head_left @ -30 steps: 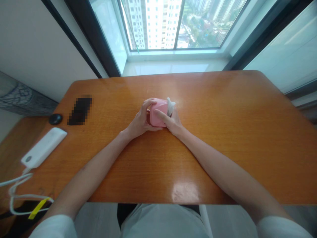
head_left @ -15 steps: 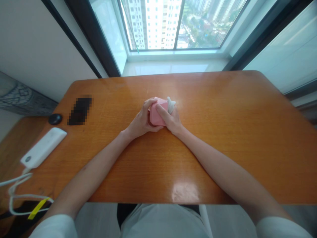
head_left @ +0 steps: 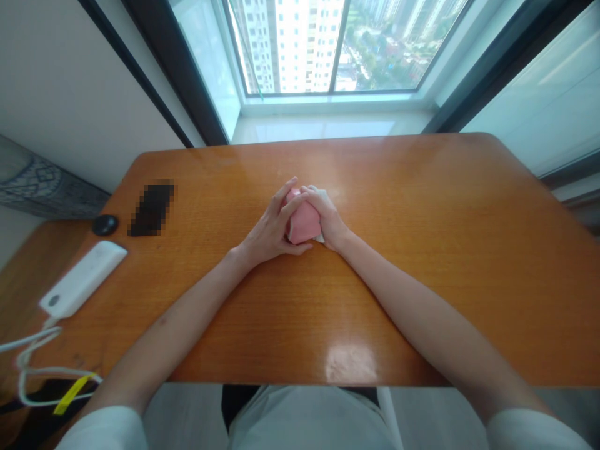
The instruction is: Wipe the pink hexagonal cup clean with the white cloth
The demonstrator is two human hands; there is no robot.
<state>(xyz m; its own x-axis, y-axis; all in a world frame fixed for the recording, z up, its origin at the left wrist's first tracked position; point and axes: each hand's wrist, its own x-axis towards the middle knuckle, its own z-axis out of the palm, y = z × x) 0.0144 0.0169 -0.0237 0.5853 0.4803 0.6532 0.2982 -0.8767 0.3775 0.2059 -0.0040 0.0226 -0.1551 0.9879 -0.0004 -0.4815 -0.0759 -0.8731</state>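
Observation:
A small pink block-like object (head_left: pixel 304 224) is between my two hands above the middle of the wooden table (head_left: pixel 290 312). My left hand (head_left: pixel 276 222) grips it from the left, with fingers over its top and the thumb along its near side. On the right, my right hand (head_left: pixel 329 219) is closed round a crumpled white cloth or tissue (head_left: pixel 322 237), which is pressed against the pink object's right side. Part of the cloth is hidden by my right hand's fingers, and the object's underside is out of sight.
At the left lie a blurred dark flat object (head_left: pixel 152 209), a round black item (head_left: pixel 105 225) and a white power bank-like device (head_left: pixel 83 279). White cables (head_left: pixel 35 369) with a yellow tag (head_left: pixel 72 395) run from it. A window stands behind the table.
The pink object has turned in my hands and shows another face. My right hand has shifted its fingers over the top, and the white cloth now also shows below, at the object's lower right.

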